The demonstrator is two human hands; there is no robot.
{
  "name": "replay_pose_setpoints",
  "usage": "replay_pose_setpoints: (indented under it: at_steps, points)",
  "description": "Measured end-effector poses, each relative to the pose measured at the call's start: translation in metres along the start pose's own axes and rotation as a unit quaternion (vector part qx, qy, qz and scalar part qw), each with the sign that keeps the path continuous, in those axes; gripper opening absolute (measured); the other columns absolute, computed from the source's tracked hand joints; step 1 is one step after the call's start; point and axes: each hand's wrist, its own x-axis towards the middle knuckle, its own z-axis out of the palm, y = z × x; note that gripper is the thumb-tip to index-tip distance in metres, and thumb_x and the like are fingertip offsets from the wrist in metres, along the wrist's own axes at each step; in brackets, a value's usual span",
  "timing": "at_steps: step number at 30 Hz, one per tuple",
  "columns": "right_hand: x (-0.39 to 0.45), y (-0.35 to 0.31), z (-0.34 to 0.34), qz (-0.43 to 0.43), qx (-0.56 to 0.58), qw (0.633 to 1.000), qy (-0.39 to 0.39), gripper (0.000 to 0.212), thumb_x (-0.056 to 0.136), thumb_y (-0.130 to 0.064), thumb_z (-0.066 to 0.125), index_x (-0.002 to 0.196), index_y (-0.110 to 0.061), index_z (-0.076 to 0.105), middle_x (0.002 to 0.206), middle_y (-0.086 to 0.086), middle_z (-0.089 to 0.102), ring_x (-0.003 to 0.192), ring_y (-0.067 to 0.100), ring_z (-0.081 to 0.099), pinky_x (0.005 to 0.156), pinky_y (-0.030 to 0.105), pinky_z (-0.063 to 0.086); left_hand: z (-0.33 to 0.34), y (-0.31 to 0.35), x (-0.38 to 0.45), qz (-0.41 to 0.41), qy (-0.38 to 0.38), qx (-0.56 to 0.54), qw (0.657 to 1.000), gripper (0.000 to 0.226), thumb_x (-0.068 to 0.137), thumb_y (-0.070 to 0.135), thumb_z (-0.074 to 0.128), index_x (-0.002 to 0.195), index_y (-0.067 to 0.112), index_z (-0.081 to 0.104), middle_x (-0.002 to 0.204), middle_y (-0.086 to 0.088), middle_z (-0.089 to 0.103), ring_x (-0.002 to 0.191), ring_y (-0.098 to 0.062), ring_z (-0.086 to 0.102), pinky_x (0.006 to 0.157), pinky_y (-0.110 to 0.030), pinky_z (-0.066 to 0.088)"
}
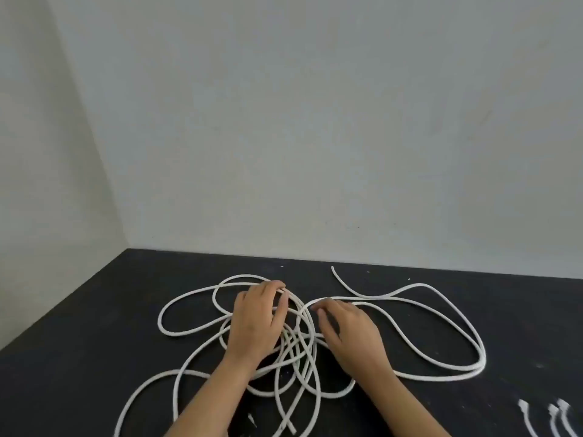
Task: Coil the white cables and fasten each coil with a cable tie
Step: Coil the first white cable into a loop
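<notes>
The white cables (303,339) lie uncoiled in a loose tangle on the black table (94,326), under and around both hands, with one long loop trailing out beyond the right hand. The left hand (257,320) is laid over the crossing strands, fingers curved on them; whether a strand is actually gripped cannot be told. The right hand (345,329) rests beside it, fingers relaxed, touching a strand. Cable ties (555,414) are noted well to the right of the right hand. It is judged that one free end should be traced and separated before any loop is formed; pulling on crossed strands risks tightening the tangle.
</notes>
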Motion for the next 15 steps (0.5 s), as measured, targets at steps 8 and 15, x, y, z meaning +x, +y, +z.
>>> replay_pose_setpoints:
  at_steps: [8,15]
  points:
    - [-0.058,-0.058,-0.014,-0.028,0.022,0.999,0.014,0.02,0.099,-0.036,0.046,0.105,-0.033,0.065,0.094,-0.015,0.069,0.088,0.005,0.061,0.076,0.027,0.049,-0.083,-0.02,-0.076,-0.031,0.056,-0.02,0.998,0.028,0.098,0.039,0.038,0.107,0.026,0.061,0.099,0.017,0.063,0.091,-0.003,0.057,0.088,-0.028,0.04]
    - [-0.115,-0.116,-0.002,-0.04,0.065,0.997,0.002,0.017,0.096,-0.028,0.05,0.102,-0.029,0.067,0.098,-0.015,0.068,0.087,0.004,0.061,0.076,0.027,0.049,-0.137,-0.051,-0.157,-0.114,0.053,0.022,0.992,0.019,0.092,0.028,0.055,0.11,0.022,0.06,0.108,0.008,0.06,0.102,-0.013,0.053,0.089,-0.03,0.038]
